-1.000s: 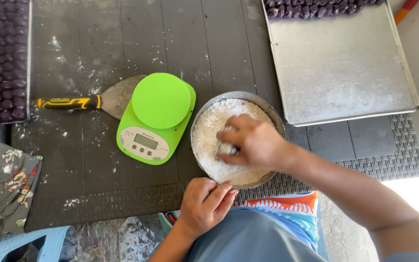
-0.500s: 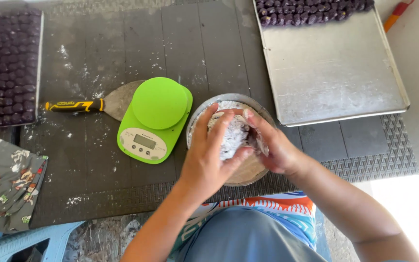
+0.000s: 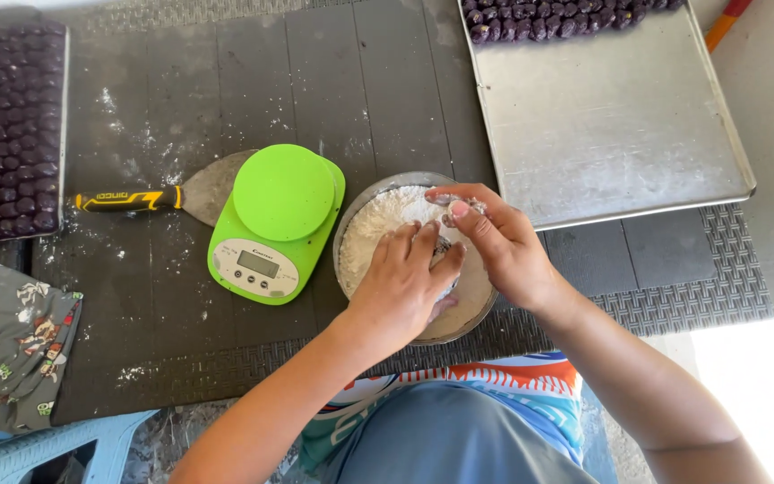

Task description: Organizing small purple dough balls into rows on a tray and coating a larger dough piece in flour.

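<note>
Both hands work over a round metal bowl of white flour that sits on the dark desk, near the person's body. The left hand lies palm down over the bowl, its fingers curled together around a small floured lump, mostly hidden beneath them. The right hand comes in from the other side, its fingers pinched together on the same lump, so the two hands touch above the flour.

Just left of the bowl stands a green kitchen scale, its round platform bare. A scraper with a black and yellow handle lies beside the scale, its blade partly under the platform's edge. A metal tray sits beyond the bowl on the right, with a row of dark purple balls along its far edge. Another tray, filled with purple balls, lies at the far left, and a patterned cloth rests below it
</note>
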